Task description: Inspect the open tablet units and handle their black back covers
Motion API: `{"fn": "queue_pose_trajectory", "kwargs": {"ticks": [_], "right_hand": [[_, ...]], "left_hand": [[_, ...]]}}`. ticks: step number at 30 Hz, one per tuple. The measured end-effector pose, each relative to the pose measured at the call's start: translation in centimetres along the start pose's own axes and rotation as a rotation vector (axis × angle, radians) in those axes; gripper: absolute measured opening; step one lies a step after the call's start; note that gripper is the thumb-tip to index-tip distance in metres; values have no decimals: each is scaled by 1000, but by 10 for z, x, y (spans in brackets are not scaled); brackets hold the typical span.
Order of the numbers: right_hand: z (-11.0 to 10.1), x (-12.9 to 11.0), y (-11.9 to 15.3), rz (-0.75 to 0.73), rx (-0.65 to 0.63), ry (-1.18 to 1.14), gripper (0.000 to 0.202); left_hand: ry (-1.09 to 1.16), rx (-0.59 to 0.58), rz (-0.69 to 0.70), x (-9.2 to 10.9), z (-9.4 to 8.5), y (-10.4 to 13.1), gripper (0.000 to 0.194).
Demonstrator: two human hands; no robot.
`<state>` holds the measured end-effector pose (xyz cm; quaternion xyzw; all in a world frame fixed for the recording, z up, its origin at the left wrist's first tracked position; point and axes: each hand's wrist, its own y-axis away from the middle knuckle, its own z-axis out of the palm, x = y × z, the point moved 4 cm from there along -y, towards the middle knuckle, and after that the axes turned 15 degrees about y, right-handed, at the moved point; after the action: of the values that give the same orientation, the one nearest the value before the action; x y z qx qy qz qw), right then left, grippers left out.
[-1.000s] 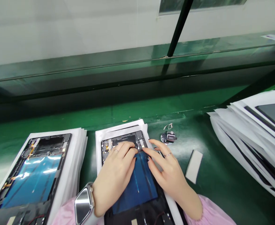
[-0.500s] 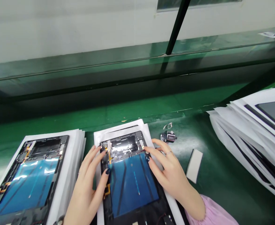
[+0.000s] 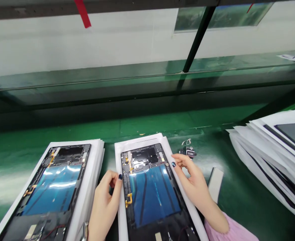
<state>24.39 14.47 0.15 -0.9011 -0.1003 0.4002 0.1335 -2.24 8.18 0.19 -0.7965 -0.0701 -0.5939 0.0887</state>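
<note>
An opened tablet body (image 3: pixel 154 197) with a blue film-covered area lies face up on white sheets (image 3: pixel 121 214) in the lower middle. My left hand (image 3: pixel 107 197) is at the left edge of these sheets, its thumb and fingers pinched together there. At the right edge, my right hand (image 3: pixel 194 182) has its thumb and curled fingertips closed at the sheet border, beside the tablet's upper right side. What lies between the fingertips of either hand is too small to tell.
A second opened tablet (image 3: pixel 54 190) rests on a stack of white sheets at left. To the right are a small metal counter (image 3: pixel 188 152), a pale block (image 3: pixel 215 184) and a tall pile of sheets with dark panels (image 3: pixel 270 160). A green ledge crosses behind.
Both hands have come off the tablet's upper part and moved outward to the sheet edges, with fingers drawn together. The camera view has shifted, so the table items appear lower and further right.
</note>
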Motion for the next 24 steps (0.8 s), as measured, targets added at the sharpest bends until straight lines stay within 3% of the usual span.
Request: {"fn": "queue_pose_trajectory", "kwargs": {"ticks": [6, 13, 19, 24], "right_hand": [[-1, -6, -8, -33, 44, 60, 18], [10, -3, -20, -36, 39, 126, 18], [-14, 26, -18, -37, 175, 394, 27], [-21, 54, -15, -62, 193, 599, 37]], "left_hand": [[-42, 82, 71, 7, -3, -5, 26], [-50, 101, 44, -6, 1, -11, 26], [-16, 167, 61, -15, 0, 0, 33], [81, 2, 117, -16, 11, 24, 49]]}}
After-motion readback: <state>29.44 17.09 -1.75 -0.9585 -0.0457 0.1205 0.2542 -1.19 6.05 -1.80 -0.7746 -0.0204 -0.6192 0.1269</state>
